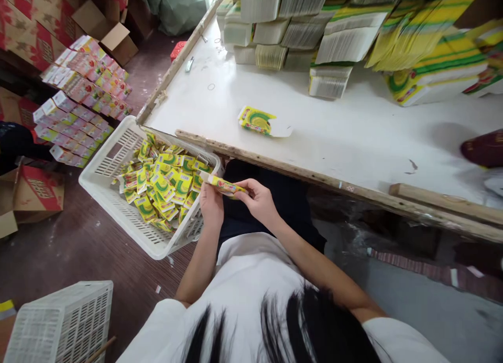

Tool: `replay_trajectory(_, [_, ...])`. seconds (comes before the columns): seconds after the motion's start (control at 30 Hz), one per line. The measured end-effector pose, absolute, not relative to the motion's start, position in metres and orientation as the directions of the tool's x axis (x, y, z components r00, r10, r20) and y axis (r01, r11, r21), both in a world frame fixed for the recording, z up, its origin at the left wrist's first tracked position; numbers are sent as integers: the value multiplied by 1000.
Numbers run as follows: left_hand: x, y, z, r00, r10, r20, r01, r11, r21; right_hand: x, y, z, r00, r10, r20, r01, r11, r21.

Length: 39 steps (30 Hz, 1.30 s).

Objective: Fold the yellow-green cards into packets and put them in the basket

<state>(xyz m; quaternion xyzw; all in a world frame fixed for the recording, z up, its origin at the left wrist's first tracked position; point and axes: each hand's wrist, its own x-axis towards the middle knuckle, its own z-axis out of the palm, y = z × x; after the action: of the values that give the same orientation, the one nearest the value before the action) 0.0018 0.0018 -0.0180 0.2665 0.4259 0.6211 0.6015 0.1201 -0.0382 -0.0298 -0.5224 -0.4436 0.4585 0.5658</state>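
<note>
Between my two hands is a small yellow-and-green carton [225, 185], held over my lap with a white flap sticking out at its left end. My left hand [211, 203] grips that left end, close to the basket's rim. The fingers and thumb of my right hand [257, 198] pinch the other end. Just left of my hands, a white plastic basket [118, 208] holds a heap of similar yellow cartons [163, 182]. One more yellow carton [256, 121] lies on the white table [314, 138], its white flap open to the right.
Stacks of flat folded cartons [349, 33] line the far side of the table. A dark red object [483, 148] sits at the right edge. Pink cartons [82, 101] are stacked on the floor at left, near open cardboard boxes [106, 30]. Another white basket [63, 321] stands lower left.
</note>
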Motion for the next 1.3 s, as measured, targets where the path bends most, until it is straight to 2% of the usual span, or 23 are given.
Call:
replay_trajectory(0.13, [-2,3,-28,-224,956,-192,-438,77,896,121,-37,-35,192,979,-61,-156,-31,-987])
replay_trajectory(0.2, [-6,6,-29,-203,964,-174,-389,84,917,124,-37,-36,197,980,-25,-131,1,-991])
replay_trajectory(0.27, [-15,8,-25,-211,973,-95,-298,29,954,133,-36,-35,223,971,88,10,88,-996])
replay_trajectory(0.37, [-30,9,-3,-242,944,224,-37,-239,970,151,-35,-30,209,927,312,396,211,-894])
replay_trajectory(0.43, [-37,9,15,-65,918,391,156,-378,913,160,-35,-25,99,913,397,568,276,-776])
replay_trajectory(0.5, [-39,10,28,229,909,348,304,-406,862,164,-35,-20,-58,906,418,599,367,-712])
replay_trajectory(0.57, [-35,13,30,466,867,177,384,-378,842,164,-38,-15,-182,889,421,546,448,-708])
replay_trajectory(0.63, [-30,15,23,564,826,29,426,-321,846,162,-41,-12,-148,881,449,499,459,-736])
replay_trajectory(0.73, [-23,12,6,523,852,-7,464,-278,841,158,-46,-14,190,871,452,431,340,-836])
replay_trajectory(0.8, [-19,5,-2,475,879,30,495,-295,817,154,-47,-19,332,892,307,274,220,-936])
replay_trajectory(0.87, [-15,-3,-7,484,873,64,515,-343,786,148,-45,-23,249,965,77,28,72,-997])
replay_trajectory(0.93, [-12,-9,-9,520,846,120,495,-413,764,144,-43,-24,8,994,-113,-215,-109,-971])
replay_trajectory(1.0, [-10,-13,-10,550,811,197,459,-491,740,143,-40,-24,-194,962,-194,-371,-255,-893])
replay_trajectory(1.03, [-10,-15,-10,557,799,226,451,-520,726,143,-40,-23,-243,948,-204,-413,-292,-863])
replay_trajectory(1.2, [-12,-15,-10,554,798,239,483,-541,688,144,-41,-28,-189,957,-219,-432,-282,-857])
replay_trajectory(1.3, [-12,-15,-11,566,811,150,489,-477,730,140,-46,-29,-73,993,-94,-325,-113,-939])
